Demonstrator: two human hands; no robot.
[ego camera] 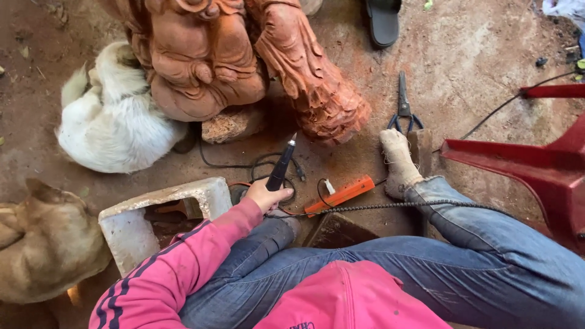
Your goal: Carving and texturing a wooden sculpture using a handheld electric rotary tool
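My left hand is shut on a slim black rotary carving handpiece. Its tip points up toward the lower edge of a reddish-brown carved wooden statue. A spiral flexible shaft runs from my hand across my jeans-clad leg to the right. The statue's draped carved part stands just beyond the tool tip, apart from it. My pink sleeve reaches in from the lower left. My right hand is out of sight.
A white dog lies curled against the statue; a tan dog lies at the left edge. Also here: a white foam box, an orange tool, black shears, a red plastic chair, a sandal, and my socked foot.
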